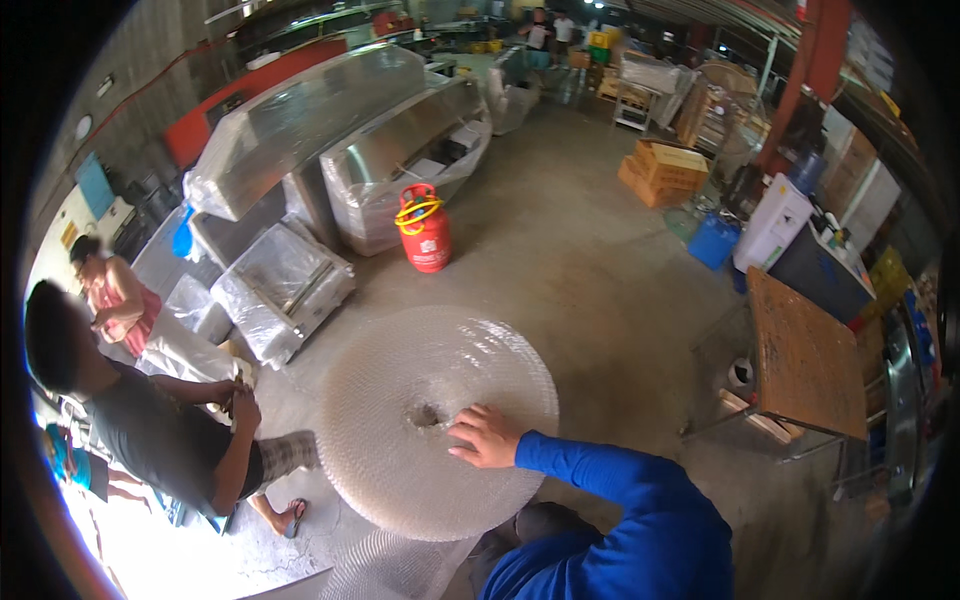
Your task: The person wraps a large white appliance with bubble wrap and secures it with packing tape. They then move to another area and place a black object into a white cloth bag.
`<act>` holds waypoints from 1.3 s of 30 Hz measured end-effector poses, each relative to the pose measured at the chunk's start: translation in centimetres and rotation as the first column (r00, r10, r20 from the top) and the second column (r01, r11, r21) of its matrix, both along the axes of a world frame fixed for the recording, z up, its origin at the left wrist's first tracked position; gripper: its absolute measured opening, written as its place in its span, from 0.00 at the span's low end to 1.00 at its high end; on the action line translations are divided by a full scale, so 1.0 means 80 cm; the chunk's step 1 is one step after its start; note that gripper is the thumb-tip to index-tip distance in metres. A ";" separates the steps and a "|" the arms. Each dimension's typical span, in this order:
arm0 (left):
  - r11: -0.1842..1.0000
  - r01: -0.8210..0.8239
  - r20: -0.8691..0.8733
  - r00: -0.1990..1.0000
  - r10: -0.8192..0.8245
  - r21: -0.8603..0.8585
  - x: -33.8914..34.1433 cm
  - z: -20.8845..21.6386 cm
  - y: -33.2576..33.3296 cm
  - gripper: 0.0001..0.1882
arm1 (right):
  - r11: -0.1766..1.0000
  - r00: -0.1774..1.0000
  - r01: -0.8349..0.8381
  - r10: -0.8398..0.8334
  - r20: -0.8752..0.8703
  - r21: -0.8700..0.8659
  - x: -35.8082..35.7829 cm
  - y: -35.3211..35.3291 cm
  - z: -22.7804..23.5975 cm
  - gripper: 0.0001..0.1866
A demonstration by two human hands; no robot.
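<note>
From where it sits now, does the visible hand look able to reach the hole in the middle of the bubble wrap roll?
Probably yes. The hand lies flat on top of the bubble wrap roll, just beside the centre hole, and nothing lies between them. Which hand it is cannot be told.

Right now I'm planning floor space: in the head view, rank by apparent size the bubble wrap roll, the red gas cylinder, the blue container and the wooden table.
1. bubble wrap roll, though it lies nearest the camera
2. wooden table
3. red gas cylinder
4. blue container, close to the cylinder in size, so unsure
</note>
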State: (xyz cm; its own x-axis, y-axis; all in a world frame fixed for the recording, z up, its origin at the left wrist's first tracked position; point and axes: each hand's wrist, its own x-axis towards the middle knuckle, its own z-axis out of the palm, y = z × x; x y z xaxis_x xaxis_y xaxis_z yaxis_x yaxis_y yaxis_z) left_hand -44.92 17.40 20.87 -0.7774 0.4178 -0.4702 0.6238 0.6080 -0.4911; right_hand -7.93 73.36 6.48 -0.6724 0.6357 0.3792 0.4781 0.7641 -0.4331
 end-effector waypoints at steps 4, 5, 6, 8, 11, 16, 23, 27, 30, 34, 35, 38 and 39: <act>0.999 -0.001 0.009 1.000 0.001 0.051 -0.009 -0.005 0.040 0.13 | 1.000 1.000 0.023 -0.023 -0.006 -0.006 -0.002 -0.002 -0.003 0.18; 0.997 -0.002 0.001 1.000 0.002 0.074 -0.011 -0.004 0.048 0.13 | 0.999 0.999 0.032 -0.032 -0.009 0.017 -0.001 -0.003 0.002 0.17; 0.995 -0.005 -0.005 1.000 0.005 0.104 -0.011 -0.003 0.056 0.13 | 0.999 0.999 0.031 -0.030 -0.015 0.028 -0.003 0.002 0.004 0.17; 0.986 -0.013 -0.016 1.000 0.016 0.165 -0.010 -0.001 0.072 0.13 | 0.999 1.000 0.026 -0.025 -0.017 0.037 -0.004 0.006 0.004 0.16; 0.961 -0.039 -0.019 0.999 0.045 0.273 -0.005 0.003 0.098 0.14 | 0.999 0.999 0.038 -0.038 -0.008 0.002 -0.007 0.002 0.004 0.15; 0.883 -0.052 -0.018 0.998 0.068 0.466 0.009 0.026 0.174 0.15 | 0.998 0.992 -0.009 0.002 -0.129 -0.057 -0.003 0.002 0.005 0.15; 0.754 0.049 0.018 0.997 -0.080 0.655 0.074 0.023 0.401 0.17 | 0.905 0.828 -0.289 0.072 -0.557 -0.312 0.075 0.084 0.033 0.08; 0.543 0.194 0.070 0.901 -0.428 0.817 0.152 -0.033 0.600 0.15 | 0.960 0.795 -0.217 0.068 -0.602 -0.178 0.207 0.191 0.046 0.06; 0.173 0.120 0.030 0.736 -0.676 0.978 0.219 -0.131 0.756 0.11 | 0.987 0.857 -0.048 -0.038 -0.513 -0.153 0.352 0.283 0.040 0.06; 0.499 0.323 0.203 0.640 -0.741 0.805 0.447 -0.084 0.956 0.14 | 0.903 0.882 0.198 -0.334 -0.332 -0.381 0.538 0.383 0.043 0.07; 0.464 0.101 0.316 0.605 -0.731 0.880 0.468 -0.118 0.975 0.14 | 0.876 0.874 0.244 -0.385 -0.297 -0.415 0.569 0.407 0.045 0.07; 0.585 0.089 0.455 0.540 -0.709 0.806 0.579 -0.142 1.067 0.13 | 0.752 0.832 0.410 -0.540 -0.126 -0.517 0.673 0.484 0.038 0.13; 0.735 -0.080 0.651 0.536 -0.538 0.673 0.599 -0.179 1.093 0.12 | 0.700 0.810 0.459 -0.582 -0.065 -0.547 0.703 0.510 0.026 0.16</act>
